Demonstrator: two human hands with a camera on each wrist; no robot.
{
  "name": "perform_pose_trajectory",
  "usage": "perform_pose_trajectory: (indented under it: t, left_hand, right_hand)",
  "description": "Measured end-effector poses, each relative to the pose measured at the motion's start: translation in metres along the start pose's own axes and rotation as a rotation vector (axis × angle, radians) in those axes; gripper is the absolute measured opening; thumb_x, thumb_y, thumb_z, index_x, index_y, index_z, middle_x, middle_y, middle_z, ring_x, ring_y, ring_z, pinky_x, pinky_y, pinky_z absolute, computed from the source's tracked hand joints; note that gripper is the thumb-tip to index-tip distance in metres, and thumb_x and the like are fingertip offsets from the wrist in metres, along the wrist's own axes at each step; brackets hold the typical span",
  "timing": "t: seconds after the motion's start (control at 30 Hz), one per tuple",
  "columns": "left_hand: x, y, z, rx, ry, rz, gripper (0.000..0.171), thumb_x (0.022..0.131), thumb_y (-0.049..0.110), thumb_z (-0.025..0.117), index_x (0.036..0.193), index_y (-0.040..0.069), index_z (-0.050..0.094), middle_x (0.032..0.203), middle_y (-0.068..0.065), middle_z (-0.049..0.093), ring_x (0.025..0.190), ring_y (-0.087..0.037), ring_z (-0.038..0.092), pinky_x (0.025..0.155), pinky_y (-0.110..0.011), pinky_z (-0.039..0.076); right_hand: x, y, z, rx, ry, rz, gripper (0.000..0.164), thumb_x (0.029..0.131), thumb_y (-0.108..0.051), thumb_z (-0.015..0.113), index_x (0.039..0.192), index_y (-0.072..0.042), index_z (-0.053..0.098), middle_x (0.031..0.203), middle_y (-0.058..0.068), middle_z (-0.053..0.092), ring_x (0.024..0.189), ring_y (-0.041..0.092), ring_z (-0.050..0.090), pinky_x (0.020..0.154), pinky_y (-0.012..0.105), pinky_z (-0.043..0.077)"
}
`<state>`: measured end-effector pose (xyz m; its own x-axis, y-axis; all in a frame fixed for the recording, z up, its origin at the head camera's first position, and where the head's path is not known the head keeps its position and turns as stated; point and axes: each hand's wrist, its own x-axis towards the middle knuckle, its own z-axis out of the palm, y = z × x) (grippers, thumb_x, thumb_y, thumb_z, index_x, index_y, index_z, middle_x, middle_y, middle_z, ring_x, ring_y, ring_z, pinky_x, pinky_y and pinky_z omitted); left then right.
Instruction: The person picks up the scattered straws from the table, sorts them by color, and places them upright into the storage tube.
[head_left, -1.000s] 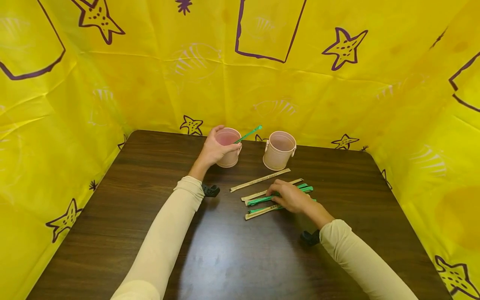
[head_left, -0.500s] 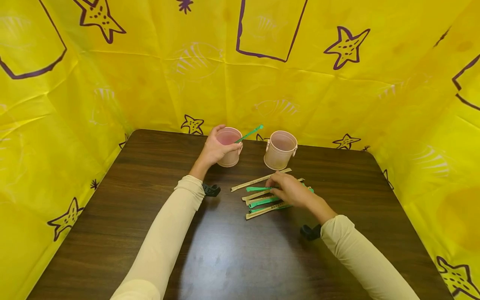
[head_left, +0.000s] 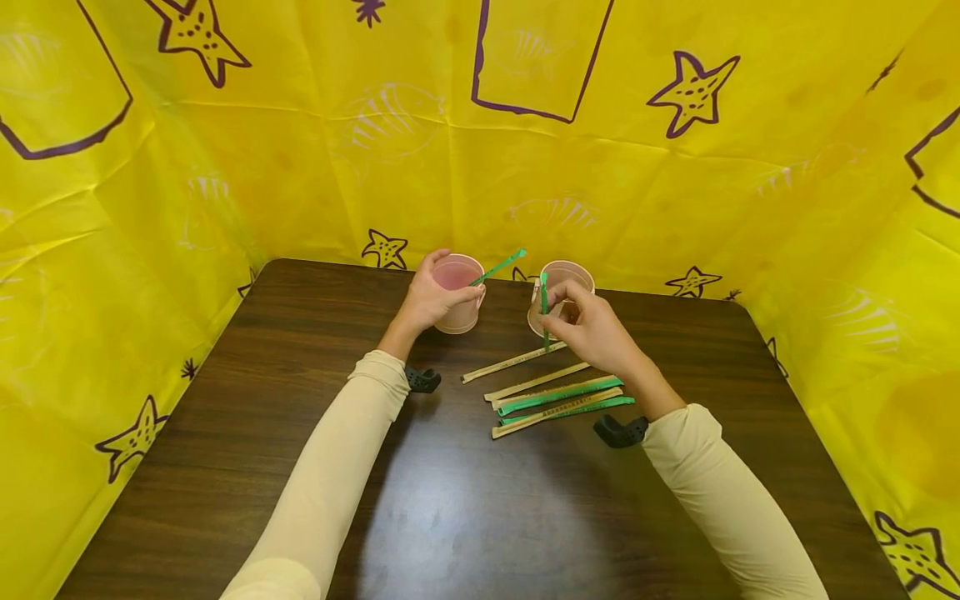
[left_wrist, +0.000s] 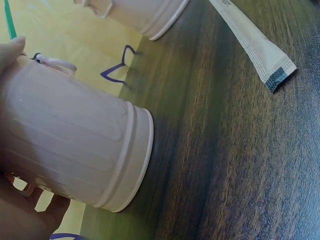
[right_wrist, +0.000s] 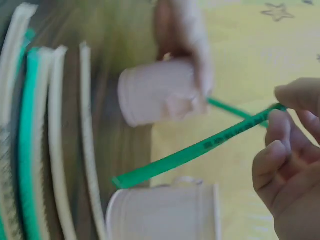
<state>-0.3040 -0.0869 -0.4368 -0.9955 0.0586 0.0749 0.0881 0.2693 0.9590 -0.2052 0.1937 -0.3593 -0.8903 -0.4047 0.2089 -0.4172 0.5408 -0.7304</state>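
My left hand (head_left: 426,300) holds the left pink bucket (head_left: 463,321) around its side, thumb at the rim. A slim green stick packet (head_left: 502,266) leans out of that bucket. The left wrist view shows the bucket's ribbed wall (left_wrist: 75,130) and its base close to the tabletop. With thumb and fingertips, my right hand (head_left: 598,331) pinches another green stick packet (right_wrist: 195,148) by one end. In the head view this packet hangs nearly upright in front of the right pink bucket (head_left: 576,273), which the hand partly hides.
Several tan and green stick packets (head_left: 558,396) lie slantwise on the dark wooden table (head_left: 465,500), in front of the buckets. A yellow sheet (head_left: 450,167) with starfish drawings stands behind and at both sides. Dark bands (head_left: 621,431) sit at the wrists.
My right hand has picked a green packet out of the row and carried it up and away to the right bucket. The left hand has stayed on its bucket.
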Motion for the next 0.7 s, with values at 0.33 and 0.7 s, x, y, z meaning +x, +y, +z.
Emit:
perform_pose_trajectory:
  t: [0.33, 0.7]
  left_hand:
    - [0.001, -0.001, -0.001, 0.000, -0.003, -0.007, 0.102, 0.072, 0.039, 0.093, 0.155, 0.021, 0.036, 0.150, -0.013, 0.048, 0.134, -0.032, 0.051, 0.114, -0.051, 0.041]
    - [0.000, 0.001, -0.001, -0.005, -0.005, 0.003, 0.103, 0.072, 0.037, 0.093, 0.155, 0.017, 0.035, 0.150, -0.014, 0.048, 0.134, -0.033, 0.050, 0.115, -0.052, 0.041]
  right_hand:
    - [0.013, -0.025, -0.008, 0.595, 0.206, 0.052, 0.016, 0.099, -0.015, 0.068, 0.110, -0.011, 0.057, 0.109, 0.003, 0.067, 0.065, 0.012, 0.051, 0.057, 0.024, 0.043]
    - [0.042, -0.033, 0.005, 0.835, 0.492, 0.019, 0.012, 0.096, -0.006, 0.069, 0.101, -0.014, 0.061, 0.101, -0.002, 0.070, 0.053, 0.008, 0.047, 0.050, 0.017, 0.042]
